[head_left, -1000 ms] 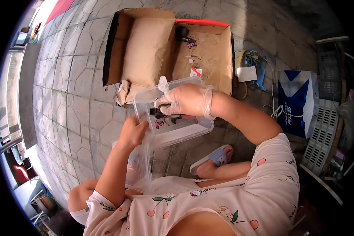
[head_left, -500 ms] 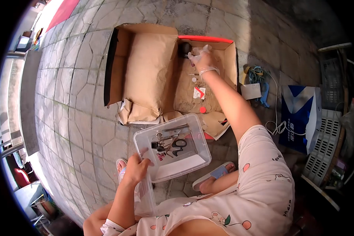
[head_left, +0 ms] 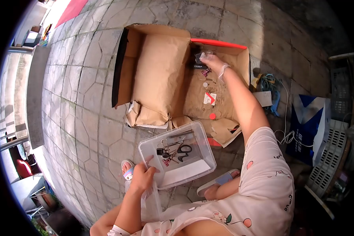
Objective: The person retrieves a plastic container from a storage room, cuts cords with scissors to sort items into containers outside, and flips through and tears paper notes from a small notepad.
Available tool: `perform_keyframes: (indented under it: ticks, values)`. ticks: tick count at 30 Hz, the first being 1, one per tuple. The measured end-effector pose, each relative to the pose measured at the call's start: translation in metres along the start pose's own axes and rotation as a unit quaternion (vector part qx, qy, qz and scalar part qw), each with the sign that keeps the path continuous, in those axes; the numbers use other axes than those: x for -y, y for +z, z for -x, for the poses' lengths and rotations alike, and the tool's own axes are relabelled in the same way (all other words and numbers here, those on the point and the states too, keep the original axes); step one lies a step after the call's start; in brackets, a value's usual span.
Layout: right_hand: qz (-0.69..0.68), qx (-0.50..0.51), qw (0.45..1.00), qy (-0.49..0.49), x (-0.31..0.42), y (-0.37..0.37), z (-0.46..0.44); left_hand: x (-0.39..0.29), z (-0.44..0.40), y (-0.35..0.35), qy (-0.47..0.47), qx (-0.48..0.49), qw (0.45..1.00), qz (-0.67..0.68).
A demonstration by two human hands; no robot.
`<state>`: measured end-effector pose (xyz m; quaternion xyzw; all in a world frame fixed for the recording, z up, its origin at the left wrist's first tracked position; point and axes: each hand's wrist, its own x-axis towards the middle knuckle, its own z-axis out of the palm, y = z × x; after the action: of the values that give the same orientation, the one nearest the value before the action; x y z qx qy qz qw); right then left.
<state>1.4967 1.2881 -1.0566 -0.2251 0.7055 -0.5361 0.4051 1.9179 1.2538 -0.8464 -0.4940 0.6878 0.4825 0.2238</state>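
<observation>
My left hand (head_left: pixel 142 176) is bare and grips the near-left edge of a clear plastic box (head_left: pixel 214 159), thumb over the rim. Inside the box lie black-handled scissors (head_left: pixel 183 149), several dark metal pieces and a white sheet (head_left: pixel 185 172). My right hand (head_left: pixel 213 63), in a thin clear glove, reaches into the far end of an open cardboard box (head_left: pixel 243 65). Its fingers are closed on a small black object (head_left: pixel 200 58) whose kind I cannot make out. Just below the hand are another black piece (head_left: pixel 200 67) and a pinkish-purple small item (head_left: pixel 205 72).
The cardboard floor holds a white disc (head_left: pixel 205 84), a red-and-white packet (head_left: pixel 209 98) and a red cap (head_left: pixel 212 116). Brown paper (head_left: pixel 157 74) covers the lid. On the right are coiled cables (head_left: pixel 267 82), a blue-and-white bag (head_left: pixel 303 133) and a grey crate (head_left: pixel 328 155).
My right hand has turned, and its fingers have closed on the black object at the far corner. The view has shifted slightly; my left hand still grips the plastic box.
</observation>
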Motion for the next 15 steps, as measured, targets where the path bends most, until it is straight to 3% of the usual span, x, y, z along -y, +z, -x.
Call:
perform_keyframes:
  ticks: [1, 2, 6, 9, 10, 13, 14, 15]
  values:
    - [-0.213, 0.088, 0.973, 0.008, -0.002, -0.016, 0.019, 0.0, -0.002, -0.001, -0.002, 0.005, 1.0, 0.004]
    - [-0.264, 0.131, 0.955, 0.038, -0.023, -0.036, 0.016, 0.002, -0.005, -0.001, 0.01, 0.005, 1.0, 0.009]
    - [-0.081, 0.11, 0.987, 0.087, 0.016, -0.048, 0.067, 0.005, -0.014, -0.002, 0.014, -0.001, 0.998, 0.055]
    - [-0.17, 0.148, 0.974, 0.018, 0.04, -0.034, 0.095, -0.001, -0.018, -0.006, -0.028, 0.026, 0.999, 0.028]
    - [-0.105, 0.196, 0.974, 0.045, 0.077, -0.029, 0.114, -0.005, -0.018, -0.007, -0.027, 0.022, 0.999, 0.024]
    - [-0.086, 0.36, 0.928, -0.044, 0.09, 0.002, 0.13, -0.008, -0.016, -0.005, -0.008, 0.008, 1.0, 0.021]
    - [-0.18, 0.353, 0.916, 0.067, 0.109, 0.025, 0.155, 0.0, -0.02, -0.003, 0.012, 0.001, 1.0, 0.024]
    - [0.195, 0.34, 0.898, -0.2, 0.133, 0.036, 0.18, 0.005, -0.023, -0.001, 0.032, -0.006, 0.999, 0.028]
